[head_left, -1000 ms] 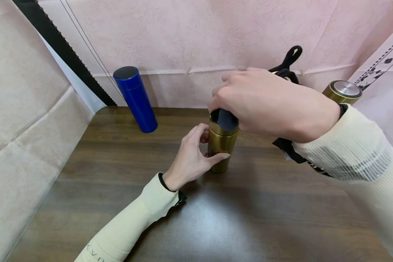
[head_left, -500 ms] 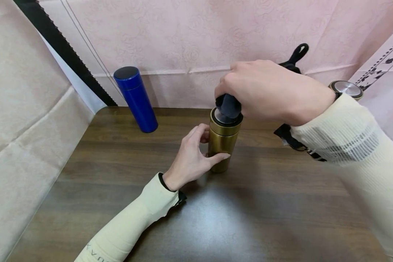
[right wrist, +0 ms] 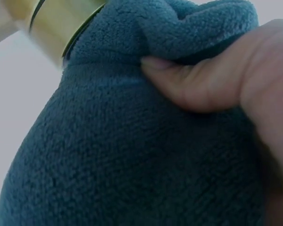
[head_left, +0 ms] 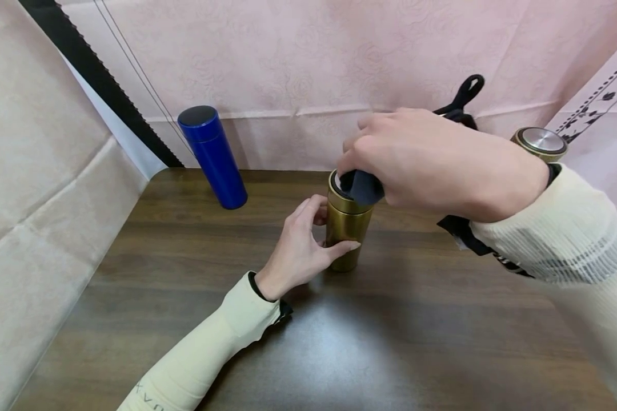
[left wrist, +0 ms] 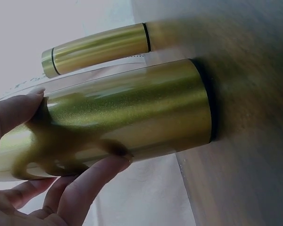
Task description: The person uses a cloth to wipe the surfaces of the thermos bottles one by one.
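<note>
In the head view, my left hand (head_left: pixel 300 245) grips the lower body of an upright gold vacuum flask (head_left: pixel 347 234), thumb in front. The left wrist view shows my fingers and thumb around the same gold flask (left wrist: pixel 132 103). My right hand (head_left: pixel 437 160) pinches a dark grey-blue cloth (head_left: pixel 366 187) against the top of the flask's lid, on its right side. Part of the lid's dark rim shows beside the cloth; the rest is covered. Up close in the right wrist view, the plush cloth (right wrist: pixel 108 141) hangs bunched under my thumb, touching the gold lid.
A blue flask (head_left: pixel 213 157) stands at the table's back left. Another gold flask (head_left: pixel 541 142) with a silver-topped lid stands behind my right wrist, partly hidden. A black loop (head_left: pixel 465 97) sticks out behind the right hand. Pink cloth (head_left: pixel 288 68) hangs behind the brown table (head_left: pixel 185 268).
My right hand rose with the cloth, baring some of the lid's top, then came down again slightly further right. The left hand and its flask have stayed in place.
</note>
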Motion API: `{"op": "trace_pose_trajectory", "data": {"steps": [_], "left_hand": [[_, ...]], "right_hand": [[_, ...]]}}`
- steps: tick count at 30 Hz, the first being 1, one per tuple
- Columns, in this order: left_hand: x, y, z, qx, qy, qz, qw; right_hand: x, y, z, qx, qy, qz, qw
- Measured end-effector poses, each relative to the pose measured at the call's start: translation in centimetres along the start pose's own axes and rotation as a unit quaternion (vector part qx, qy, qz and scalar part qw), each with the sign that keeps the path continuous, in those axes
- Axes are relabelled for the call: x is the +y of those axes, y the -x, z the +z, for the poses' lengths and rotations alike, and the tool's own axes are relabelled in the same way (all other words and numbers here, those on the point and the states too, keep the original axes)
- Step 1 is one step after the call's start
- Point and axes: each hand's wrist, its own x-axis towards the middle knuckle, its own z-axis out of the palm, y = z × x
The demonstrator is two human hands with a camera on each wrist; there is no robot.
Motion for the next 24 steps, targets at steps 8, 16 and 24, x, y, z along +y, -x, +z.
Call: {"op": "trace_pose_trajectory", "data": {"steps": [8,16,24], "left_hand": [[-0.2,0.2,-0.3,-0.004,0.0,-0.001,1.0],[-0.1,0.2,-0.3,-0.005,-0.009,-0.007,0.9999],[0.1,0.0,-0.1,-0.01,0.001,-0.016,0.9998]], "right_hand": [[-1.0,-1.8,0.0,0.017,-0.005,-0.005,0.9998],[-0.3,-2.2,-0.5,-0.022,-0.021,0.046,0.9985],[0.4,-0.7,-0.4,-0.012,-0.003,0.047,0.9988]]}}
